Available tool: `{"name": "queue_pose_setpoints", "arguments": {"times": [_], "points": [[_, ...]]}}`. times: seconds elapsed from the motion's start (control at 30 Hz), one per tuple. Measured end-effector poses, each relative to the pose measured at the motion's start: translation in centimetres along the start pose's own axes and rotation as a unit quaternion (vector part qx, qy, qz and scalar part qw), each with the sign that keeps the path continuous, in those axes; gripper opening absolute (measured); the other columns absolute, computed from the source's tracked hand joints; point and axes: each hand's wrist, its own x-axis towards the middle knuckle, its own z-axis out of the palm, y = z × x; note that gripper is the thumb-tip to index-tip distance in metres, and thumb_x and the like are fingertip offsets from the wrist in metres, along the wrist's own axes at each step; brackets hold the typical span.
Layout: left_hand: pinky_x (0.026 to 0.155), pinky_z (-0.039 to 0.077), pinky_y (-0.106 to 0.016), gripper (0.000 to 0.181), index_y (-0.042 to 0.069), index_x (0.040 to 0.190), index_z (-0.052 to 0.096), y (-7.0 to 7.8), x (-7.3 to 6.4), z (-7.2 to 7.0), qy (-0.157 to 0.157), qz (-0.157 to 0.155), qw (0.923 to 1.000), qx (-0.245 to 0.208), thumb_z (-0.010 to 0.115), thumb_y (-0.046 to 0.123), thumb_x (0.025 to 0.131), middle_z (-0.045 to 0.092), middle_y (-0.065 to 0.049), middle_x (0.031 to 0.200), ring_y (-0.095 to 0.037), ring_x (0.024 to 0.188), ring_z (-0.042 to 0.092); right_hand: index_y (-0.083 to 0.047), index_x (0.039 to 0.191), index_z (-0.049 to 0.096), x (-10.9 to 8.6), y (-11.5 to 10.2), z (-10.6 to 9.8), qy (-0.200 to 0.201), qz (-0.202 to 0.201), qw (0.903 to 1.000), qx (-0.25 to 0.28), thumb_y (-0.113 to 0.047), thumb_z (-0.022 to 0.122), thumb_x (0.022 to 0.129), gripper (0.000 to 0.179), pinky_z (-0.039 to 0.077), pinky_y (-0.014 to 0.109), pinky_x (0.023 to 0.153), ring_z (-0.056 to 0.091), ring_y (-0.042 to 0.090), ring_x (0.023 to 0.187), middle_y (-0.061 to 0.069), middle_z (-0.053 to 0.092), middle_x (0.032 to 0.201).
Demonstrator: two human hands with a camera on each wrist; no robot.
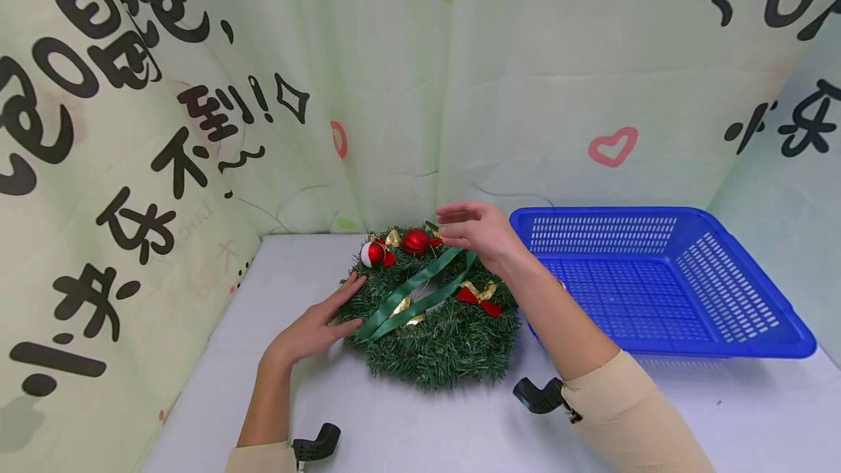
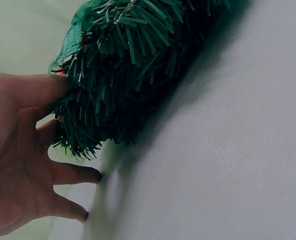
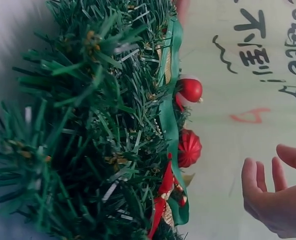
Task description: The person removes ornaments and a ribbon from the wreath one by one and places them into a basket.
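A green tinsel wreath (image 1: 440,334) lies flat on the white table (image 1: 407,429), with red baubles (image 1: 415,240), gold and red bows (image 1: 479,295) and a green ribbon (image 1: 410,296) across it. My left hand (image 1: 315,327) rests with straight fingers on the wreath's left rim (image 2: 113,95); its fingers (image 2: 73,174) are spread. My right hand (image 1: 476,228) hovers open just above the wreath's far edge near the ribbon's end, holding nothing. In the right wrist view the right hand (image 3: 275,197) is apart from the wreath (image 3: 98,140) and baubles (image 3: 189,148).
An empty blue plastic basket (image 1: 657,279) stands to the right of the wreath. Printed cloth walls (image 1: 164,130) close in the back and both sides. Bare table surface lies in front of the wreath.
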Motion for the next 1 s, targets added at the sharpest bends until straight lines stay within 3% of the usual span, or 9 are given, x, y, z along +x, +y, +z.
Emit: {"name": "queue_pose_setpoints", "arguments": {"times": [0.17,0.43,1.0], "points": [[0.124,0.021,-0.067,0.075,0.026,0.168,0.023,0.0,0.0,-0.1,0.0,0.0,1.0,0.0,0.063,0.031,0.105,0.009,-0.001,0.177,-0.036,0.162,0.012,-0.002,0.14,0.061,0.9,-0.4,0.7,-0.006,0.017,0.9998,-0.01,0.003,0.066,0.097,0.044,0.056,0.035,0.104,0.061,0.034,0.133,0.018,0.059,0.145],[0.125,0.022,-0.066,0.075,0.026,0.168,0.022,0.0,-0.1,0.0,0.0,-0.001,1.0,-0.004,0.063,0.028,0.105,0.009,0.0,0.177,-0.036,0.162,0.011,-0.002,0.14,0.062,2.3,-0.8,1.5,-0.016,0.032,0.9986,-0.04,0.004,0.066,0.096,0.044,0.05,0.046,0.113,0.059,0.034,0.134,0.019,0.057,0.146],[0.125,0.023,-0.065,0.075,0.026,0.168,0.022,0.1,0.1,0.0,-0.003,0.0,1.0,-0.007,0.063,0.027,0.105,0.008,-0.001,0.177,-0.035,0.162,0.011,-0.007,0.139,0.065,4.8,0.1,2.0,0.001,0.085,0.9901,-0.112,0.002,0.067,0.096,0.044,0.048,0.05,0.113,0.057,0.035,0.133,0.021,0.055,0.149]]}}
